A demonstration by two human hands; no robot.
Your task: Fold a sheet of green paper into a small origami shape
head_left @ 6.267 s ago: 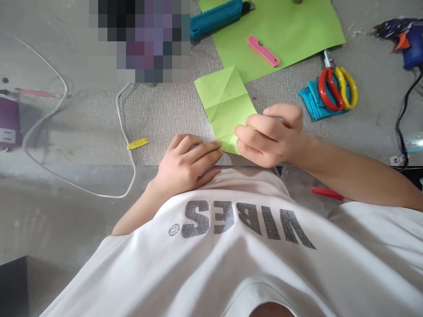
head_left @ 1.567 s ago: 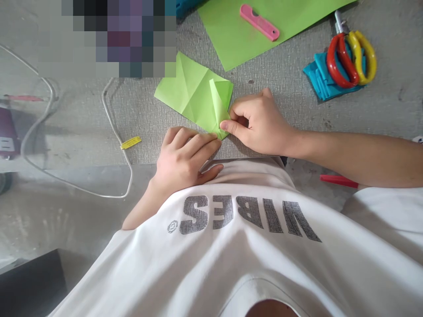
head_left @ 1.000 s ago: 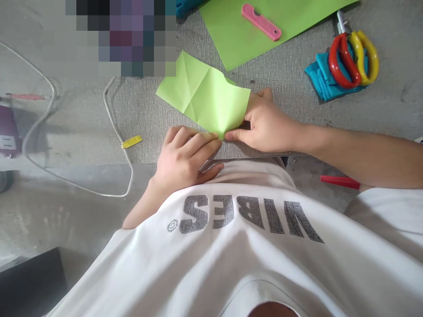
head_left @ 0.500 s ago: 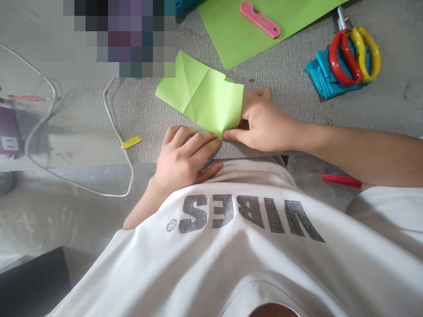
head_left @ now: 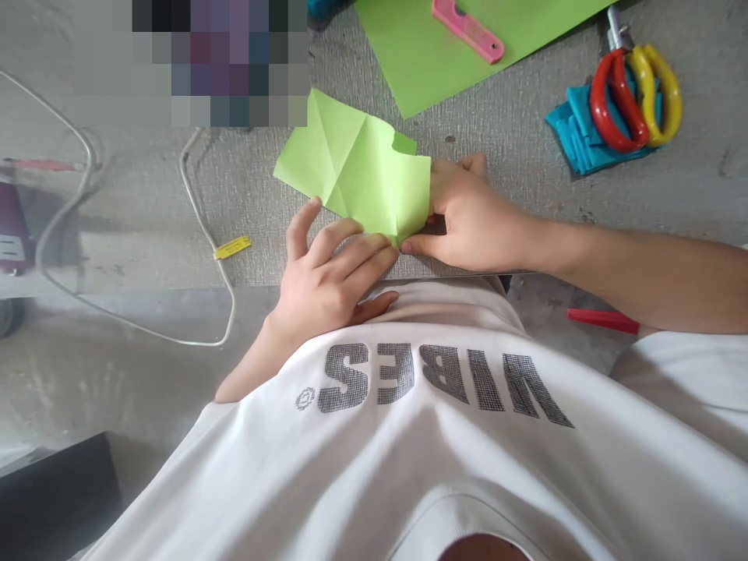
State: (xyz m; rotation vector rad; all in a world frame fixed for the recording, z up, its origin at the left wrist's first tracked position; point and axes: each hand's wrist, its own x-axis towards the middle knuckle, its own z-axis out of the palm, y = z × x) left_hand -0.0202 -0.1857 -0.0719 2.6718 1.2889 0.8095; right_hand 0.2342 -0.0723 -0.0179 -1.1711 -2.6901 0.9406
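A small light-green sheet of paper (head_left: 356,167) with crossing crease lines lies near the table's front edge. Its near corner is pinched up and bent. My right hand (head_left: 467,210) grips the paper's right side, thumb at the near corner and the other fingers partly hidden behind the sheet. At that same corner, the fingertips of my left hand (head_left: 336,265) press on the paper. The left fingers are stretched out, the index or little finger raised toward the paper's lower left edge, and the thumb rests lower, apart from them.
Scissors (head_left: 619,101) with red and yellow handles lie on folded blue material (head_left: 576,136) at the right. A pink cutter (head_left: 467,31) rests on a larger green sheet (head_left: 409,78). A white cable (head_left: 202,210) with a yellow tag (head_left: 232,248) loops across the left side.
One left-hand finger has lifted and stretched toward the paper's lower left edge. The paper's right part has bent more, showing a wider gap at its top edge. The view has shifted slightly.
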